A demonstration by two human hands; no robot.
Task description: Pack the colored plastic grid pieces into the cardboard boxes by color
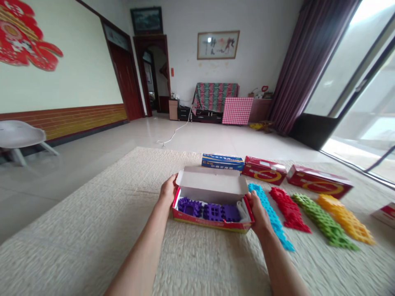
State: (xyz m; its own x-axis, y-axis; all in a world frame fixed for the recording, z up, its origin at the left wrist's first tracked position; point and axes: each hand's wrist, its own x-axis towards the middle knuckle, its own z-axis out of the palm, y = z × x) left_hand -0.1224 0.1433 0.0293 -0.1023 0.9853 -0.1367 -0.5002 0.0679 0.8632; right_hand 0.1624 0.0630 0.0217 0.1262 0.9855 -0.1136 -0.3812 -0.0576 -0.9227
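Note:
A red cardboard box (210, 225) with its white-lined lid (212, 180) folded back is held between my two hands, above or on the pale mat. My left hand (168, 190) grips its left end, and my right hand (258, 209) clasps the right end. Inside lie purple plastic building pieces (212, 211), some with window-like holes, and a whitish item (242, 210) at the right that I cannot make out. Just right of my right hand runs a row of light-blue pieces (271, 216). Beyond it are rows of red (290, 209), green (325, 222) and yellow pieces (345, 218).
A blue box (222, 162) and two closed red boxes (264, 170) (319, 181) stand behind the rows. Another box (385, 214) is at the right edge. The quilted mat (92, 230) covers the tiled floor here; a white chair (21, 135) stands far left.

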